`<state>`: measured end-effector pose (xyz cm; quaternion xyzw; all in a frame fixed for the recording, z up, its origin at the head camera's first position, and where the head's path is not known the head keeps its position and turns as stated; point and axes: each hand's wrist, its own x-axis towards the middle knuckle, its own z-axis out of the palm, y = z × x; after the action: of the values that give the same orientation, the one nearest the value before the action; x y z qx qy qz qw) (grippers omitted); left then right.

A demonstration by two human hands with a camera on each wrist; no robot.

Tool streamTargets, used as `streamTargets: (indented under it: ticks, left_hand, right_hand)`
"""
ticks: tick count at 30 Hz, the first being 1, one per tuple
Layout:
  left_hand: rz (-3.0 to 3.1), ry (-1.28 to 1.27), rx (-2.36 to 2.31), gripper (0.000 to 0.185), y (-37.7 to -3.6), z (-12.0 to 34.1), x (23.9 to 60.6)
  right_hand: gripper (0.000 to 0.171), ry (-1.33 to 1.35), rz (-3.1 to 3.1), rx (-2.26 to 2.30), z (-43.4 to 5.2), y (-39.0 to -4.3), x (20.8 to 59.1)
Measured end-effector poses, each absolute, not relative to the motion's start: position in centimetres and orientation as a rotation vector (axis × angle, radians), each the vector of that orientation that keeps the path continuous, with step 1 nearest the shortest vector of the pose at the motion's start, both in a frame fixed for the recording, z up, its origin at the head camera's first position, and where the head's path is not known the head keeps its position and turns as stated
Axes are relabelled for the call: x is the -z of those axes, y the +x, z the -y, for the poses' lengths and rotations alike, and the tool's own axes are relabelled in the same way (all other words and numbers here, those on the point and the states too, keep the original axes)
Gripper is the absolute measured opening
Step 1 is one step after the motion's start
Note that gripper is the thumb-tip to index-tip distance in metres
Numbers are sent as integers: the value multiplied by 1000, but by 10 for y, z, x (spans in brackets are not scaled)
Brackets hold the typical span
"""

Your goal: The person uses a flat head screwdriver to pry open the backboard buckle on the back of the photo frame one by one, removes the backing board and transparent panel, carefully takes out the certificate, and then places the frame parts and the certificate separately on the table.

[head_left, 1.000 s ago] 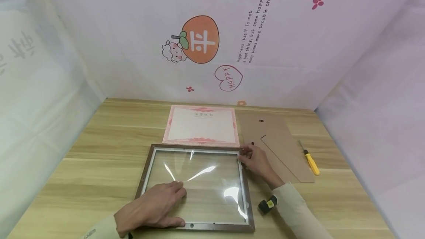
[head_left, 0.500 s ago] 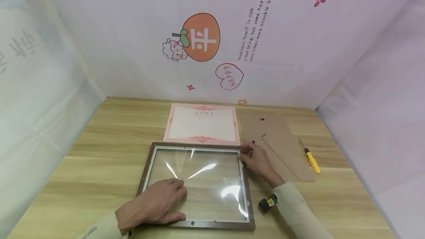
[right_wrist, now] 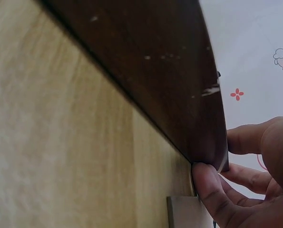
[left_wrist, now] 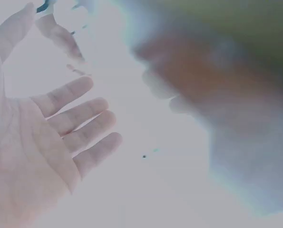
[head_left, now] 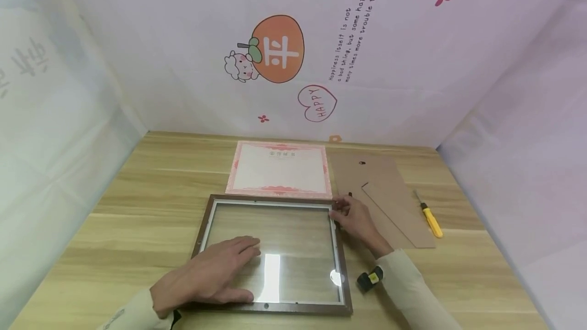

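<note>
A brown picture frame [head_left: 302,308] with a pale inner edge lies flat on the table, with a clear pane [head_left: 298,233] inside it. My left hand [head_left: 208,275] is over the frame's near left part, fingers straight and palm down. In the left wrist view, that left hand [left_wrist: 51,137] shows its palm with the fingers extended and nothing held. At the far right corner, my right hand [head_left: 356,219] grips the frame. Close up in the right wrist view, thumb and fingers of the right hand [right_wrist: 255,190] pinch the corner of the dark frame side [right_wrist: 165,71].
Just beyond the frame lies a certificate sheet [head_left: 279,169] with a pink border. Right of it is a brown backing board [head_left: 390,182] with a stand leg. A yellow-handled screwdriver [head_left: 431,220] lies farther right. Printed cloth [head_left: 390,90] hangs behind the table.
The left fingers have straightened and shifted slightly. Curved, V-shaped glare on the pane has given way to one straight, bright reflection. My right hand keeps its grip on the corner.
</note>
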<state>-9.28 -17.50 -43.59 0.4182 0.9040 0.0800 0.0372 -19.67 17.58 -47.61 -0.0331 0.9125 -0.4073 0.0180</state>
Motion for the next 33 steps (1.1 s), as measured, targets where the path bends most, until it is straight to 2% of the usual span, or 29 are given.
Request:
streamTargets:
  ticks: [8, 24, 29, 33]
  left_hand:
    - [-2678, 1306, -329, 61, -82, 170, 422]
    - [-2657, 1278, -357, 54, -92, 161, 441]
    - [-2636, 1301, -368, 35, -96, 158, 439]
    - [-2654, 1487, -320, 21, -92, 157, 438]
  right_hand:
    - [38, -105, -2822, 1275, -176, -196, 477]
    - [38, -148, -2835, 1274, -178, -197, 478]
    - [38, -134, -2826, 1272, -177, -196, 476]
    - [38, -123, -2810, 1287, -176, -194, 474]
